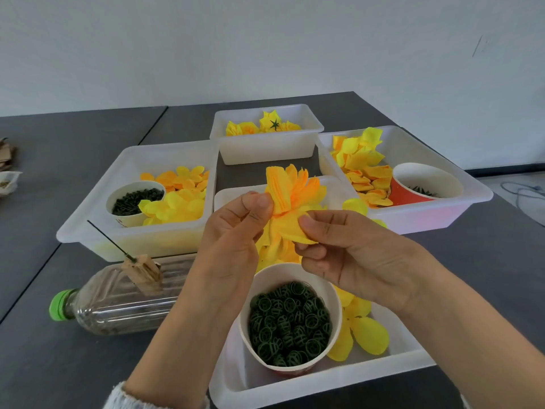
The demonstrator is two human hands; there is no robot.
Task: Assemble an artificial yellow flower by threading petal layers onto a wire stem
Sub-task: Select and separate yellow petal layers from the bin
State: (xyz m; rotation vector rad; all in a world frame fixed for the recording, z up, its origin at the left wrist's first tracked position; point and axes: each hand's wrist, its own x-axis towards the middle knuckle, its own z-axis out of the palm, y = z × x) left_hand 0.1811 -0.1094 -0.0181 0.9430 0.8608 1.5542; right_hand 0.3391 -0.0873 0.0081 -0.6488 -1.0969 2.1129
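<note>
— What are the hands doing?

— The left hand (236, 228) pinches the yellow petal layers (290, 202) between thumb and fingers; the right hand (351, 255) pinches a lower petal of the same bunch. The bunch is held above the near white tray (383, 367).

— And below them?

— A paper cup of green rings (290, 320) stands in that tray beside loose yellow petals (368, 335).

— The stem?

— A thin wire stem (109, 239) sticks up from a wooden block (144, 273) on a plastic bottle (124, 299) lying on the dark surface (44, 364), left of the hands.
</note>
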